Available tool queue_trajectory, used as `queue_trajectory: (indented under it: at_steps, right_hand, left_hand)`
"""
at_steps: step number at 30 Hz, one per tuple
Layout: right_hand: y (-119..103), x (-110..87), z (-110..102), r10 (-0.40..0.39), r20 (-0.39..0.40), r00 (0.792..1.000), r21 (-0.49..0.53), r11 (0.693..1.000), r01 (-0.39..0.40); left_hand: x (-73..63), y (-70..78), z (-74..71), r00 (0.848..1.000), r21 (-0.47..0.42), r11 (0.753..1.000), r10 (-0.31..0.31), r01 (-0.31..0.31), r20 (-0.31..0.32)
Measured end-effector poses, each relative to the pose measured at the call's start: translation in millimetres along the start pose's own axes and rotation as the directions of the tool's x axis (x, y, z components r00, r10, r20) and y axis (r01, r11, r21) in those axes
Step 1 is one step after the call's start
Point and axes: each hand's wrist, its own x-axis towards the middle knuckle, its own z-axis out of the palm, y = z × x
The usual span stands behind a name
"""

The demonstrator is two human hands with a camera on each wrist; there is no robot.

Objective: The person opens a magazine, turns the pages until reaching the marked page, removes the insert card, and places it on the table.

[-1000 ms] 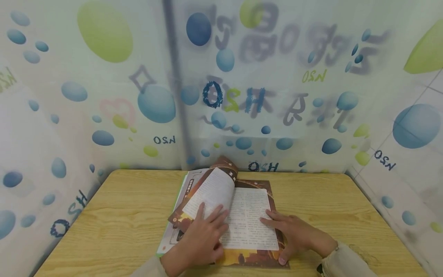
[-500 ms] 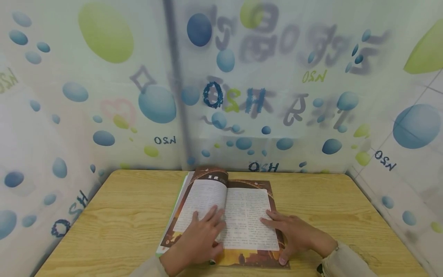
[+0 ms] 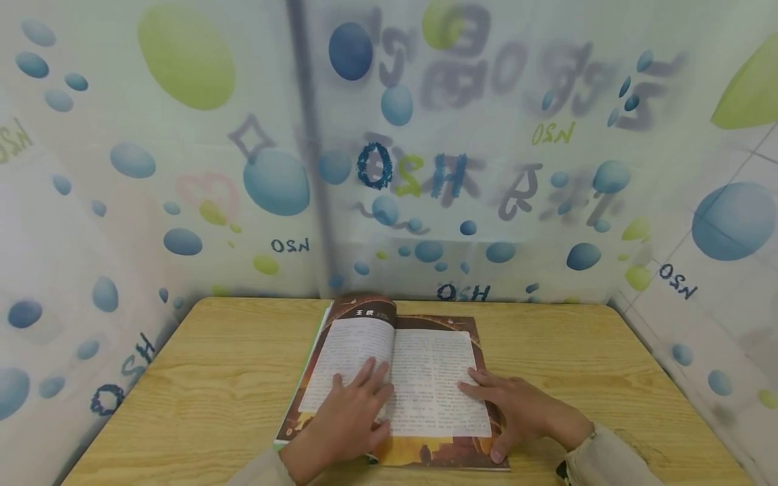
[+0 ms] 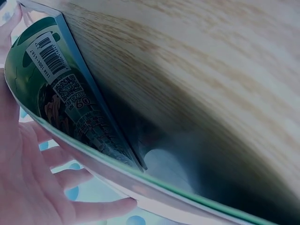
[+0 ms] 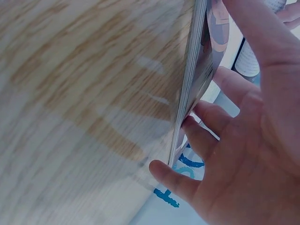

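An open magazine (image 3: 437,385) lies on the wooden table, its pages of printed text framed in brown and orange. My left hand (image 3: 349,408) rests on the left page near the fold, fingers spread and pointing away from me. That page still curves up toward the spine. Along the magazine's right edge lies my right hand (image 3: 525,408), fingertips on the page margin and thumb at the lower corner. The left wrist view catches the green back cover (image 4: 28,79) with a barcode, bowed off the table. In the right wrist view the page edges (image 5: 190,61) run beside the straight fingers.
The wooden table (image 3: 200,378) extends on both sides of the magazine. Pale curtains (image 3: 389,223) with blue and green drops stand along its back and sides.
The turned page has swung left and settled over the left side, showing its dark title band. My left hand has shifted slightly left with it; the right hand has stayed in place.
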Motion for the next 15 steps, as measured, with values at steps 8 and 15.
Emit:
queue_trajectory:
  at_steps: [8, 15]
  right_hand:
    - [-0.2, 0.9, -1.8, -0.002, 0.001, 1.000, -0.011, 1.000, 0.002]
    - [1.4, 3.0, -1.3, 0.016, 0.009, 1.000, -0.008, 1.000, -0.016]
  left_hand:
    - [0.4, -0.3, 1.5, 0.999, -0.035, 0.998, -0.043, 0.044, 0.033]
    - [-1.3, 0.2, -0.1, 0.998, -0.059, 0.997, -0.054, 0.056, 0.033]
